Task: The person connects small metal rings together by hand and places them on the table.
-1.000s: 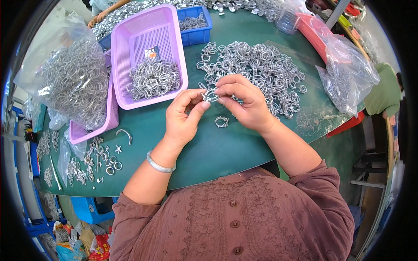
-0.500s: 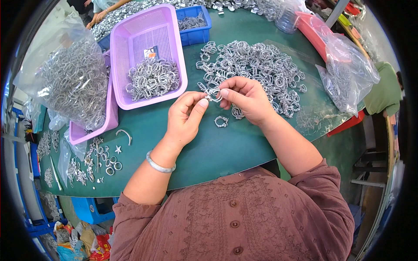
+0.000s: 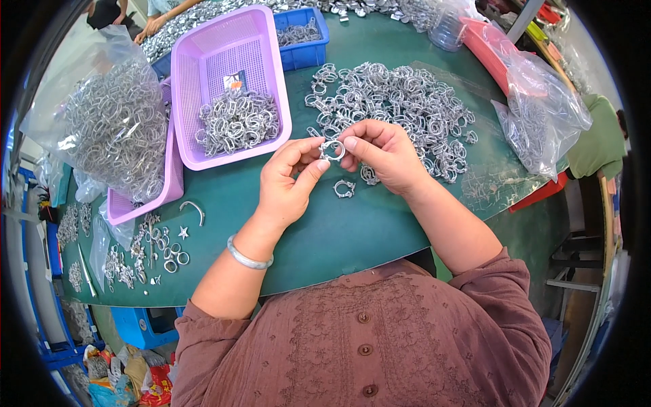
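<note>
Between my two hands is a silver metal ring (image 3: 333, 150), its round opening facing up toward me. My left hand (image 3: 290, 178) pinches its left side with thumb and fingers. My right hand (image 3: 384, 157) grips the right side between thumb and forefinger. A single similar loose ring (image 3: 344, 189) lies on the green table just below my hands. Beyond my right hand spreads a large heap of silver rings (image 3: 400, 102). To the left, a lilac plastic basket (image 3: 182, 102) contains a smaller pile of rings (image 3: 239, 123) and a small tag.
A clear bag of rings (image 3: 112, 122) rests in a second lilac basket (image 3: 146, 203) at left. Near the left edge lie loose rings, a star piece (image 3: 183, 233) and a curved piece. A blue bin (image 3: 302, 55) stands behind; a bagged pile (image 3: 539, 125) sits at right.
The ring between my fingers has turned, so its round opening now shows more fully. My left fingers have shifted slightly; the right hand stays nearly in place.
</note>
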`<action>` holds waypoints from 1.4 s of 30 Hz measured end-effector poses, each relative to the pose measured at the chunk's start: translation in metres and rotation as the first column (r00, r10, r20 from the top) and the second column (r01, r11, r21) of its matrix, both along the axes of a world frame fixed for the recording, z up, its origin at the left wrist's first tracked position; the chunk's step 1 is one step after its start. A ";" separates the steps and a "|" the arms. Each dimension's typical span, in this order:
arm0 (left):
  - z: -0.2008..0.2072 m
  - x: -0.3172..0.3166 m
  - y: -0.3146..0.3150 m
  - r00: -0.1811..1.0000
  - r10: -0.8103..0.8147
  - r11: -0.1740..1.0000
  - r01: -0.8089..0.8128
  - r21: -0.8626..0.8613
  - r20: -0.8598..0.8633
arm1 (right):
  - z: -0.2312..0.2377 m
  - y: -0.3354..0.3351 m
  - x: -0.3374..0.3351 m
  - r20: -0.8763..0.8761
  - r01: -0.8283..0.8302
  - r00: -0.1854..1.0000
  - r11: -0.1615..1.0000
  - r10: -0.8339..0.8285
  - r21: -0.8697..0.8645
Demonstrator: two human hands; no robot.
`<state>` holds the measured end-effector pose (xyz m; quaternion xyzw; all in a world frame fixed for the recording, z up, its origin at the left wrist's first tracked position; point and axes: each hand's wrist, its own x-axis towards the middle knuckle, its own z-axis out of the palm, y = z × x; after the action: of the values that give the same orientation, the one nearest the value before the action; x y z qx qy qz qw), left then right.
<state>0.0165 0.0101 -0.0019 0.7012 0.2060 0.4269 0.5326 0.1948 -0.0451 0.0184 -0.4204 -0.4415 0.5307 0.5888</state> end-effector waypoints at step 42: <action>0.013 0.002 -0.005 0.984 0.168 0.903 -0.129 0.409 -0.061 | -0.002 0.000 0.005 -0.080 -0.098 0.992 0.995 0.098 0.007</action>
<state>0.0182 0.0052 0.0113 0.7977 0.1913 0.4657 0.3320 0.1995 -0.0450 0.0166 -0.3755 -0.4385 0.5747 0.5801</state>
